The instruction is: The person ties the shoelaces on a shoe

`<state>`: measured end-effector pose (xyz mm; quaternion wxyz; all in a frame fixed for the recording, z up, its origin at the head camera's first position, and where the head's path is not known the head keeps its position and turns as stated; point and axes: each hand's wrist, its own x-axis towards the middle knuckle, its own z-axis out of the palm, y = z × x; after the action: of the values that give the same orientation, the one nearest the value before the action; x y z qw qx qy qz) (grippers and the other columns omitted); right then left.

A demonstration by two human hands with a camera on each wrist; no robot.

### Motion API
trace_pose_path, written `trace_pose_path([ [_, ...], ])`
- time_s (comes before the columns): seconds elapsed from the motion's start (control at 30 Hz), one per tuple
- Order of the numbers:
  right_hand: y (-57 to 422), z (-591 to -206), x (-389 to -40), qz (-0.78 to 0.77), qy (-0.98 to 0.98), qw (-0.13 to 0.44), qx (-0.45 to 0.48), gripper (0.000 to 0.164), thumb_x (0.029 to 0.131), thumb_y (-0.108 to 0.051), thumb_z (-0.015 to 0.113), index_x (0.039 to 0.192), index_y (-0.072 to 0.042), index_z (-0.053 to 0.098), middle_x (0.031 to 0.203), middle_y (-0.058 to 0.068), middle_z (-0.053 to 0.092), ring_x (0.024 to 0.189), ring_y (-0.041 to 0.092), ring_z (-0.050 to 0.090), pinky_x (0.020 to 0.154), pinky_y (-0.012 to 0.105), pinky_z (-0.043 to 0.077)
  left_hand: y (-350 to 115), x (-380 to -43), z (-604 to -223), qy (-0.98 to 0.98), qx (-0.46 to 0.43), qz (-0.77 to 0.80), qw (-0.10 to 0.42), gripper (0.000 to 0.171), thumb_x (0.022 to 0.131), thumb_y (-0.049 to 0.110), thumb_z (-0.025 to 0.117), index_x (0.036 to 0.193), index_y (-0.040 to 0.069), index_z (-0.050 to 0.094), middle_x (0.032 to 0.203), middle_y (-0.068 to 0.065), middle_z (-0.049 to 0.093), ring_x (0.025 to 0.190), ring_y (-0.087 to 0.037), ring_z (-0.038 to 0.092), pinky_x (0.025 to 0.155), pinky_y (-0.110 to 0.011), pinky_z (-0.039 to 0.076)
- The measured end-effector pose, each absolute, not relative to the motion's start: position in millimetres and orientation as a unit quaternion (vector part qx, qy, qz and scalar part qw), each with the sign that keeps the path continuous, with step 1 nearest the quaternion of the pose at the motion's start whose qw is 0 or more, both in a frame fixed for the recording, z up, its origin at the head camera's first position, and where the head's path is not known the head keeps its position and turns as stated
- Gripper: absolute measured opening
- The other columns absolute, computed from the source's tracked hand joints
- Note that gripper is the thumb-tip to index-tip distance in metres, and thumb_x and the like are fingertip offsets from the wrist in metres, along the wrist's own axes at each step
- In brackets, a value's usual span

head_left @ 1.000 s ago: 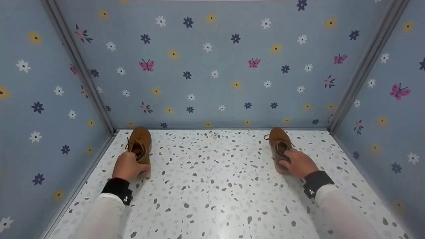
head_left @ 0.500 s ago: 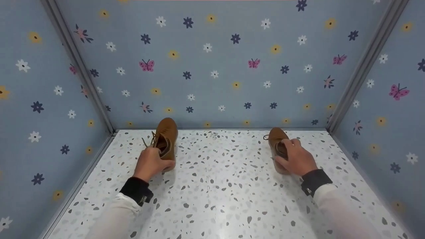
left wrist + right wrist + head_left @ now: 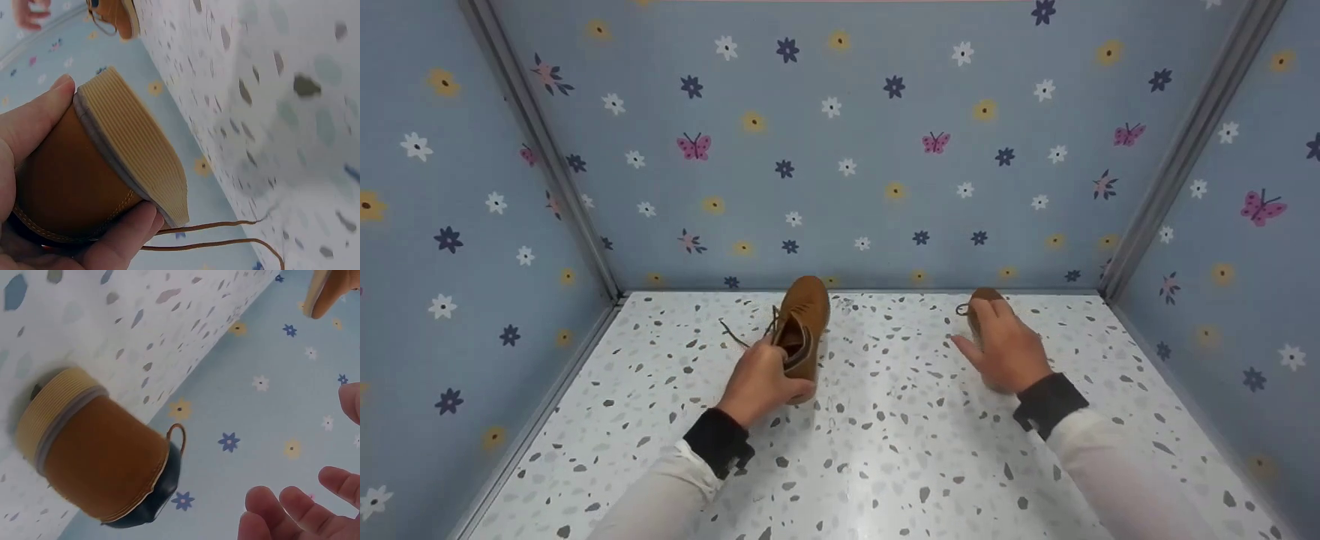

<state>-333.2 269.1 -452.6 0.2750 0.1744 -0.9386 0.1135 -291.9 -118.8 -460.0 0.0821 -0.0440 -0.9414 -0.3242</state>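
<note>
My left hand (image 3: 761, 384) grips a brown lace-up ankle shoe (image 3: 810, 304) by its heel and ankle collar. In the left wrist view, the thumb and fingers clasp the heel part, and the shoe's ribbed tan sole stands off the speckled floor. Its loose laces (image 3: 208, 227) trail out beyond the fingers. The matching shoe (image 3: 107, 461) rests on its sole on the floor. Over that shoe hovers my right hand (image 3: 1009, 349), fingers spread and apart from it in the right wrist view. From the head view this hand hides most of the resting shoe.
White speckled floor (image 3: 885, 420) spreads between and in front of the hands. A blue flowered panel (image 3: 840, 187) closes off the back, and similar panels stand on the left (image 3: 450, 315) and right (image 3: 1245, 300). Grey metal strips run along the corners.
My left hand has carried its shoe rightward from the left corner to near the middle. My right hand has let go of the other shoe and risen above it; that shoe has stayed put.
</note>
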Motion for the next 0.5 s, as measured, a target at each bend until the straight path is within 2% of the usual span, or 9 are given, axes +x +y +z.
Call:
trace_pose_path([
  [0.13,254,-451,-329,0.116,-0.935,0.265,0.203,0.059,0.089,-0.046,0.065,0.134,-0.014,0.048,0.113,0.011,0.058,0.063,0.018,0.053,0.051,0.033,0.046,-100,-284,-470,-0.945,-0.074,-0.309,0.071,0.040,0.058,0.036,0.090,0.071,0.008,0.065,0.106,-0.006,0.062,0.087,-0.020,0.062,0.077,-0.034,0.055],
  [0.23,244,-453,-326,0.122,-0.940,0.235,0.216,0.056,0.090,-0.045,0.064,0.135,-0.015,0.047,0.114,0.008,0.061,0.062,0.014,0.053,0.052,0.028,0.042,-87,-278,-478,-0.949,-0.097,-0.294,0.064,0.038,0.059,0.035,0.089,0.067,0.010,0.062,0.105,-0.006,0.062,0.085,-0.019,0.060,0.077,-0.034,0.054],
  [0.43,223,-460,-320,0.158,-0.951,0.140,0.227,0.051,0.092,-0.047,0.060,0.134,-0.020,0.048,0.113,0.003,0.065,0.090,0.016,0.066,0.068,0.033,0.053,-64,-265,-491,-0.949,-0.131,-0.281,0.055,0.039,0.058,0.035,0.090,0.071,0.007,0.065,0.107,-0.006,0.061,0.086,-0.018,0.060,0.078,-0.034,0.053],
  [0.5,216,-461,-319,0.163,-0.952,0.115,0.232,0.049,0.093,-0.048,0.059,0.132,-0.021,0.050,0.114,0.002,0.065,0.098,0.017,0.066,0.076,0.034,0.054,-57,-262,-493,-0.949,-0.144,-0.274,0.051,0.040,0.059,0.036,0.089,0.071,0.007,0.065,0.101,-0.004,0.062,0.081,-0.016,0.059,0.073,-0.032,0.052],
])
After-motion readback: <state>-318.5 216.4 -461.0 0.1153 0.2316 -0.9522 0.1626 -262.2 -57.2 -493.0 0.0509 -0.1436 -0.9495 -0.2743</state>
